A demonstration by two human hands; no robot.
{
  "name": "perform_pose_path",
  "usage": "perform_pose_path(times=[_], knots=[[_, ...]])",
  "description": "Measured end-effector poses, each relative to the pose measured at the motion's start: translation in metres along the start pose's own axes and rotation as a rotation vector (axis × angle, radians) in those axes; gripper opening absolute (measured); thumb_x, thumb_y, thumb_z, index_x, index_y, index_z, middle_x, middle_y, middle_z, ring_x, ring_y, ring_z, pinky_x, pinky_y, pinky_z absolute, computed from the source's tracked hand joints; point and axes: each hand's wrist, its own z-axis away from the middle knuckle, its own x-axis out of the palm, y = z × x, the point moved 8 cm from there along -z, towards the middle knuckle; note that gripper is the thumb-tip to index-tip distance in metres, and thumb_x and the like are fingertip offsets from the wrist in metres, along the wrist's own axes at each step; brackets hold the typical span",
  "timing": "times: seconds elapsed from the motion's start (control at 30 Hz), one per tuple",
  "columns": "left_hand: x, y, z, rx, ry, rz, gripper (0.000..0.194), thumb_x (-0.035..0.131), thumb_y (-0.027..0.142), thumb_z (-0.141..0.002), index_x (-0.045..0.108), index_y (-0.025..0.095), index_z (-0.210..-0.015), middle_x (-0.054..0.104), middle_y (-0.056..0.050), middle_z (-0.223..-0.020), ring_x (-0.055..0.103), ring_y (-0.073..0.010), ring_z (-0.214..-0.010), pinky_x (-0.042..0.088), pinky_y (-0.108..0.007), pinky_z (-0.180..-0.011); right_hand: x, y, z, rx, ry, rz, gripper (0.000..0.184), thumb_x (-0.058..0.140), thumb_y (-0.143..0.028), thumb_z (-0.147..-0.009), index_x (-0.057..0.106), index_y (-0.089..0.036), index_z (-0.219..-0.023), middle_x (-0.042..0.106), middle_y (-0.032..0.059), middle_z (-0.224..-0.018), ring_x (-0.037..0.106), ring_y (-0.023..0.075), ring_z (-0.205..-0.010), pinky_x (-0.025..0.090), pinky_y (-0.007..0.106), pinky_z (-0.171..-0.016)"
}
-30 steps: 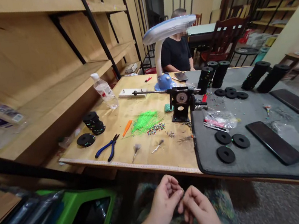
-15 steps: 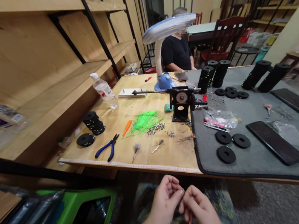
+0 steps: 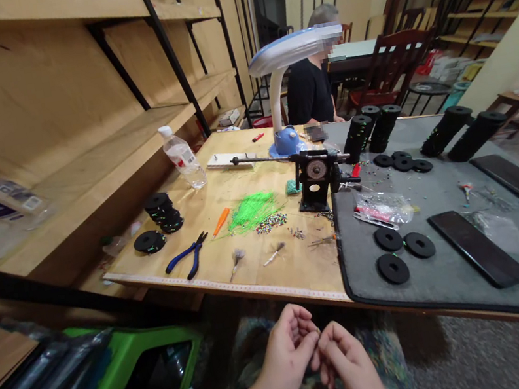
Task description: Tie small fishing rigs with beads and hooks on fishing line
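My left hand [image 3: 286, 353] and my right hand [image 3: 347, 362] meet over my lap, just below the wooden table's front edge [image 3: 235, 288]. Both pinch their fingertips together on something tiny between them that I cannot make out. On the table ahead lie blue-handled pliers [image 3: 185, 257], a bunch of green strands [image 3: 252, 209], a small heap of beads [image 3: 271, 222] and a black winding device [image 3: 316, 178].
A grey mat [image 3: 458, 281] on the right carries black discs [image 3: 394, 268], black foam cylinders [image 3: 456, 121] and dark flat slabs [image 3: 477, 247]. A water bottle [image 3: 182, 157] and blue desk lamp [image 3: 289, 57] stand farther back. A person in black sits beyond. A green stool [image 3: 132, 355] stands left.
My hands have stayed pinched together over my lap, barely shifting. The person behind the lamp has turned and leaned slightly to the right.
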Motion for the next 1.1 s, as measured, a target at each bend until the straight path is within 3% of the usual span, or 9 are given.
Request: perform_pose_path(times=[0.2, 0.5, 0.63, 0.73, 0.83, 0.93, 1.1], knots=[[-0.002, 0.014, 0.007, 0.165, 0.008, -0.259, 0.017, 0.055, 0.016, -0.083, 0.054, 0.019, -0.099, 0.066, -0.005, -0.083, 0.063, -0.0175, -0.076, 0.049, -0.028, -0.070, -0.005, -0.004, -0.001, -0.045, 0.033, 0.083, 0.048, 0.063, -0.065, -0.075, 0.048, -0.019, -0.072, 0.055, -0.0059, -0.051, 0.039, 0.0044, -0.035, 0.028, 0.015, -0.036], [-0.002, 0.029, 0.018, 0.341, 0.004, -0.542, 0.025, 0.052, 0.016, -0.086, 0.063, 0.023, -0.107, 0.070, -0.010, -0.092, 0.064, -0.0243, -0.085, 0.046, -0.034, -0.080, -0.011, -0.011, -0.001, -0.155, 0.074, 0.316, 0.043, 0.053, -0.061, -0.084, 0.053, -0.019, -0.078, 0.051, -0.0043, -0.055, 0.042, 0.0103, -0.046, 0.032, 0.021, -0.044], [-0.003, 0.025, 0.017, 0.278, -0.012, -0.427, 0.024, 0.055, 0.017, -0.085, 0.063, 0.023, -0.106, 0.071, -0.009, -0.091, 0.064, -0.0234, -0.083, 0.046, -0.033, -0.079, -0.010, -0.023, -0.001, -0.209, 0.066, 0.391, 0.039, 0.052, -0.057, -0.087, 0.052, -0.020, -0.076, 0.047, -0.0045, -0.057, 0.043, 0.0120, -0.050, 0.034, 0.022, -0.047], [-0.005, 0.014, 0.009, 0.109, -0.022, -0.210, 0.023, 0.059, 0.021, -0.082, 0.060, 0.019, -0.104, 0.070, -0.007, -0.086, 0.064, -0.0207, -0.076, 0.048, -0.030, -0.071, -0.011, -0.029, 0.001, -0.254, 0.068, 0.464, 0.035, 0.051, -0.052, -0.089, 0.051, -0.020, -0.074, 0.048, -0.0036, -0.058, 0.046, 0.0132, -0.052, 0.036, 0.023, -0.049], [-0.003, 0.005, 0.001, -0.016, -0.056, -0.087, 0.014, 0.063, 0.026, -0.080, 0.062, 0.015, -0.089, 0.066, -0.007, -0.082, 0.060, -0.0190, -0.075, 0.046, -0.027, -0.069, -0.009, -0.033, 0.003, -0.311, 0.039, 0.564, 0.029, 0.050, -0.043, -0.091, 0.052, -0.021, -0.074, 0.052, -0.0020, -0.059, 0.049, 0.0139, -0.052, 0.037, 0.023, -0.050], [-0.001, 0.005, -0.003, -0.025, -0.091, -0.086, 0.016, 0.063, 0.030, -0.079, 0.060, 0.015, -0.075, 0.059, -0.002, -0.071, 0.053, -0.0155, -0.069, 0.041, -0.025, -0.065, -0.006, -0.039, 0.007, -0.387, 0.020, 0.666, 0.022, 0.051, -0.035, -0.091, 0.055, -0.021, -0.075, 0.056, -0.0011, -0.060, 0.051, 0.0142, -0.053, 0.039, 0.023, -0.051], [0.002, 0.011, -0.004, 0.007, -0.120, 0.033, 0.028, 0.058, 0.042, -0.085, 0.054, 0.016, -0.073, 0.049, 0.003, -0.065, 0.044, -0.0114, -0.062, 0.035, -0.022, -0.059, 0.000, -0.048, 0.010, -0.459, -0.012, 0.787, 0.015, 0.052, -0.024, -0.088, 0.058, -0.021, -0.074, 0.060, -0.0007, -0.063, 0.053, 0.0139, -0.054, 0.038, 0.022, -0.052]])
